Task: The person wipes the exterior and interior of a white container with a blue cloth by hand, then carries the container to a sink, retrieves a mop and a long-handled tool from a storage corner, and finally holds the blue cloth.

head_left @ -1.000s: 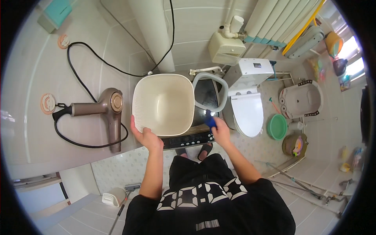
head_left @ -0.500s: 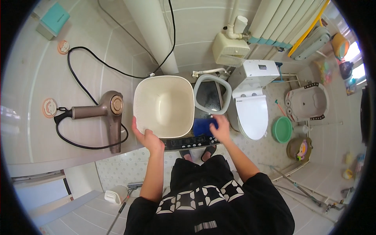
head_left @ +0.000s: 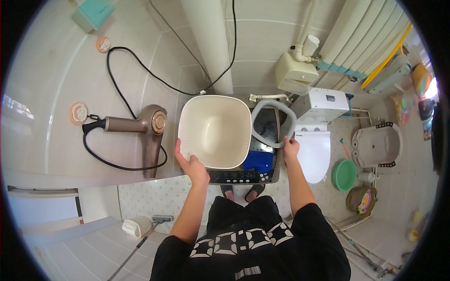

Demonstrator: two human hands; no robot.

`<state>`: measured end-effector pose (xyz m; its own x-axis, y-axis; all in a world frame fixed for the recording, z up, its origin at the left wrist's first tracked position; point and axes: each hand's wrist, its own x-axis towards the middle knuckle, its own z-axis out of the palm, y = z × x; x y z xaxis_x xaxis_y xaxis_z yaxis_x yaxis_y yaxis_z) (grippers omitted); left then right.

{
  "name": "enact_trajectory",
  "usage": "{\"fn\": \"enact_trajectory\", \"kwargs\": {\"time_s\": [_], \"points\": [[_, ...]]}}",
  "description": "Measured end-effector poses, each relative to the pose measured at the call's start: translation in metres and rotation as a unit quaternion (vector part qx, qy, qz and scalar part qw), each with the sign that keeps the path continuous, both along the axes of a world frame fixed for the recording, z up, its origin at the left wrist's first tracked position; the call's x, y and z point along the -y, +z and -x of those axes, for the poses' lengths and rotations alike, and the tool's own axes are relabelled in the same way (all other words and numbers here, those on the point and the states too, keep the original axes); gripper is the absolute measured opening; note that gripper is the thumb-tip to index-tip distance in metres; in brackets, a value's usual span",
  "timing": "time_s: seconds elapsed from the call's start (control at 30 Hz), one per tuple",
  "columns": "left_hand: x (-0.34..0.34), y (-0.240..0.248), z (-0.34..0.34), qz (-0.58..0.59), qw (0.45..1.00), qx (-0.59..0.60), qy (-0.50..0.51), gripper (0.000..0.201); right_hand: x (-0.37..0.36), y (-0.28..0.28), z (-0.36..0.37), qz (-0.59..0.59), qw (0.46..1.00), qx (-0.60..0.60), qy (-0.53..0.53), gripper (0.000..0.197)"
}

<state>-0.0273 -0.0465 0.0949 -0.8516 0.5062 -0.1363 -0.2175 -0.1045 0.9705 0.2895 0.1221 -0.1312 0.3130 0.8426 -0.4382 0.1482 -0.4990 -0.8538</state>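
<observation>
A cream, rounded-square plastic bin (head_left: 216, 129) stands on the black top-loading washing machine (head_left: 225, 177), its open mouth facing up. At its near left corner my left hand (head_left: 193, 167) grips the wall, fingers along the outer side and thumb at the near side. My right hand (head_left: 290, 149) is closed on the near right corner of a grey rounded ring frame (head_left: 293, 122), which is over the right part of the machine. A crumpled blue cloth (head_left: 257, 162) lies on the machine's front, between the bin and my right hand.
A brown hair dryer (head_left: 147, 124) with a looping black cord hangs on the left wall. Right of the machine stands a white toilet (head_left: 312, 154). Farther right are a green basin (head_left: 344, 175) and a pale tub (head_left: 375, 146). A mop (head_left: 161, 218) lies at lower left.
My right hand has left the blue cloth and taken hold of the grey ring frame, which has shifted slightly. My left hand stays on the bin. The whole view has shifted.
</observation>
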Motion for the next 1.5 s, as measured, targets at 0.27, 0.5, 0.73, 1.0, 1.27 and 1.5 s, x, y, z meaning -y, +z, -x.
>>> {"fn": "enact_trajectory", "kwargs": {"time_s": [0.27,0.5,0.73,1.0,1.27,1.5], "points": [[0.002,0.016,-0.005,-0.004,1.0,0.02,0.005,0.072,0.023,0.161,-0.017,-0.148,0.964,-0.218,-0.026,0.017],[0.01,-0.006,-0.002,-0.056,0.997,0.037,-0.037,0.048,0.068,0.29,0.051,-0.144,0.94,-0.309,-0.024,0.015],[0.019,-0.006,0.0,-0.121,0.987,0.044,-0.1,0.06,0.096,0.267,0.108,-0.095,0.939,-0.285,0.167,0.026],[0.023,-0.012,0.008,-0.058,0.992,-0.036,-0.108,0.058,0.108,0.252,0.136,-0.177,0.946,-0.179,0.204,0.033],[0.023,-0.012,0.021,0.036,0.982,-0.145,-0.112,0.053,0.113,0.263,0.147,-0.287,0.918,0.126,0.245,0.042],[0.022,0.0,0.028,0.119,0.955,-0.235,-0.136,0.052,0.113,0.247,0.149,-0.324,0.905,0.148,0.232,0.046]]}}
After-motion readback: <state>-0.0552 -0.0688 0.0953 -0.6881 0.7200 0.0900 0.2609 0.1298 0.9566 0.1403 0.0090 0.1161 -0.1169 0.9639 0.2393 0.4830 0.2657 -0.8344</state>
